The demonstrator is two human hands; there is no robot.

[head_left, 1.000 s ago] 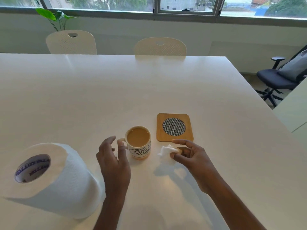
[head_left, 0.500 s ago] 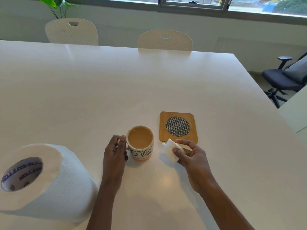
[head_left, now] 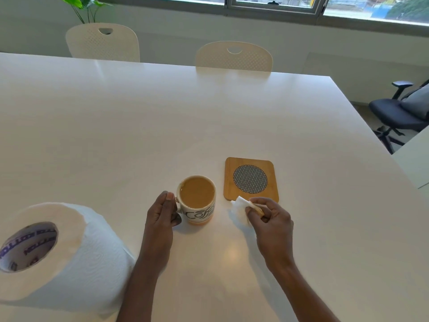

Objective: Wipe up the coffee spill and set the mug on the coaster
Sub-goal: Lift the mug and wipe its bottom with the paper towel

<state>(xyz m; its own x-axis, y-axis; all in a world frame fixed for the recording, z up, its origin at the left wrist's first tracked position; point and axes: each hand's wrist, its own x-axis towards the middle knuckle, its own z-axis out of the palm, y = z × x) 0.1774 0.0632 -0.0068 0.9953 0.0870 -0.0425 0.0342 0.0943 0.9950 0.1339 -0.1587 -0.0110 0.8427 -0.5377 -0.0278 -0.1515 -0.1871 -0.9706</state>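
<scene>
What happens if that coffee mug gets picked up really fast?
It would probably slosh: the coffee mug is filled nearly to the rim. It likely feels heavy for its size, being full and ceramic-looking. It seems unlikely to tip, since the left hand grips its handle and it looks squat.

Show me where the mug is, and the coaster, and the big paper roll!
mug (head_left: 200, 215): head view, on its printed side wall.
coaster (head_left: 250, 179): head view, on its round mesh middle.
paper roll (head_left: 92, 252): head view, on its white outer wrap.
</scene>
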